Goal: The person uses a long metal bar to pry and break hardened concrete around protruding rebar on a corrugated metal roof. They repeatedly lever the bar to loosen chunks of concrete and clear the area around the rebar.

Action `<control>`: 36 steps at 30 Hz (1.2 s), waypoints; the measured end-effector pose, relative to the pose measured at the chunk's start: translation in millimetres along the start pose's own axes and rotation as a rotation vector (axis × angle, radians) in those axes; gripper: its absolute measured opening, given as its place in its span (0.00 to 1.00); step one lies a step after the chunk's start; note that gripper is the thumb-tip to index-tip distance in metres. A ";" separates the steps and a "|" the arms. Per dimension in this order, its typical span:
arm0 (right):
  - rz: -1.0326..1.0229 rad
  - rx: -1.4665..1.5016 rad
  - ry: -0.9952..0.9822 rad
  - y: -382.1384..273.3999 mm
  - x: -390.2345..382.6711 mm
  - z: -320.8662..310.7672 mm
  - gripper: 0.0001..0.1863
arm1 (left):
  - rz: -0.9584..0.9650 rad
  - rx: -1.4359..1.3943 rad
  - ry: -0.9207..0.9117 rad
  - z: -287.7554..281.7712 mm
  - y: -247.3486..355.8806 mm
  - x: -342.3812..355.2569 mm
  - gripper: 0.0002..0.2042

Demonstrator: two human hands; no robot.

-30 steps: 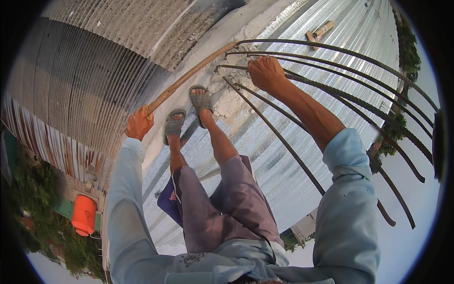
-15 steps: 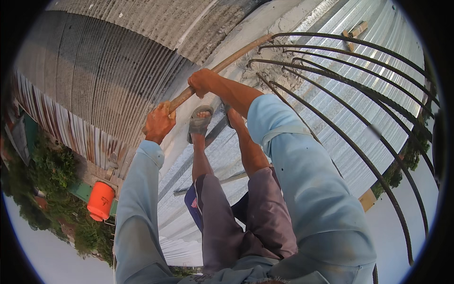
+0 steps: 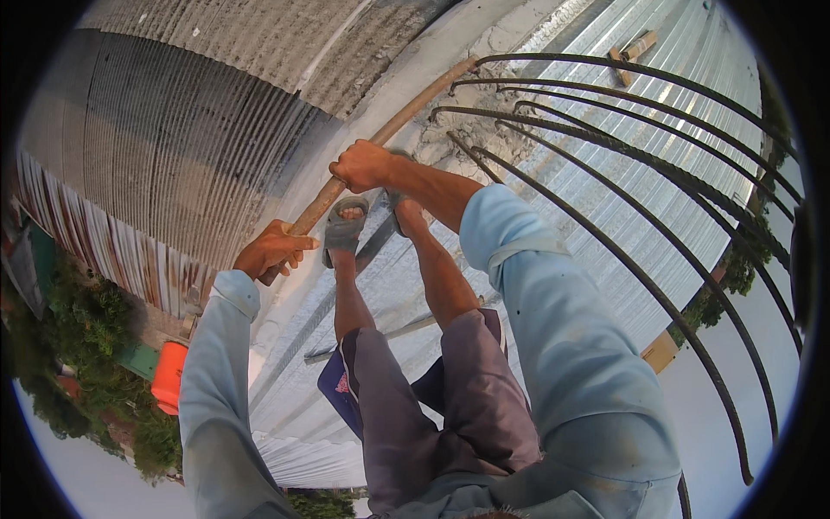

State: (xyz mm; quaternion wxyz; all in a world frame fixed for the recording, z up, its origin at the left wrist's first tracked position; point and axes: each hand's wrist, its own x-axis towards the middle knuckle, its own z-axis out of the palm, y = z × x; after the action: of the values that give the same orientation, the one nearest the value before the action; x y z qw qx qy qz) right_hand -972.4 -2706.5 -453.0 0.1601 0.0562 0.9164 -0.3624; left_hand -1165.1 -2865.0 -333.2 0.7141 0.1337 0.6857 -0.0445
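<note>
The long brown pole (image 3: 421, 102) slants in front of me, its far end meeting the foot of the top rod (image 3: 640, 67) beside the rough concrete (image 3: 425, 138). My right hand (image 3: 361, 166) wraps its fingers around the middle; my left hand (image 3: 270, 249) lies by the near end, thumb spread, and I cannot tell how firmly its fingers close. If the far end slips off the rod under a hard pull, I could lose my balance. Whether pole and rod overlap I can't make out. My right sandal is partly covered, and my sleeve cuts off the orange drum (image 3: 169, 378).
</note>
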 end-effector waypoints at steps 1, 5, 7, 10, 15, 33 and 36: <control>0.002 -0.004 0.017 0.6 -1.9 -0.6 0.11 | 0.008 -0.048 -0.054 -1.9 4.7 -5.0 0.26; 0.013 -0.022 -0.029 -8.9 6.6 -6.9 0.12 | -0.054 -0.205 -0.284 -19.7 -8.9 0.0 0.23; 0.009 -0.025 -0.033 -10.3 9.1 -7.7 0.11 | -0.090 -0.141 -0.308 -19.8 -11.0 3.0 0.21; 0.025 -0.037 -0.009 -6.3 7.1 -6.8 0.11 | -0.052 0.048 -0.192 -14.8 6.1 0.2 0.16; 0.034 -0.119 -0.155 -17.8 -1.3 -63.1 0.17 | -0.008 0.082 -0.078 -7.1 -0.8 -10.5 0.14; 0.869 -0.590 -0.726 -21.1 -248.6 -525.4 0.29 | -0.080 0.022 -0.104 7.6 -2.9 -20.7 0.09; 1.044 -0.519 -0.667 -5.9 -300.2 -486.9 0.25 | -0.022 0.077 -0.121 12.3 15.1 -16.7 0.10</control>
State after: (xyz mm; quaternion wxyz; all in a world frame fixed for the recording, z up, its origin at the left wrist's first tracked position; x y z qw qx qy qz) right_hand -813.9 -2374.7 -14.8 0.5973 0.3367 0.7279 -0.0033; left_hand -1150.4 -2855.6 -314.4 0.7480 0.1506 0.6405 -0.0868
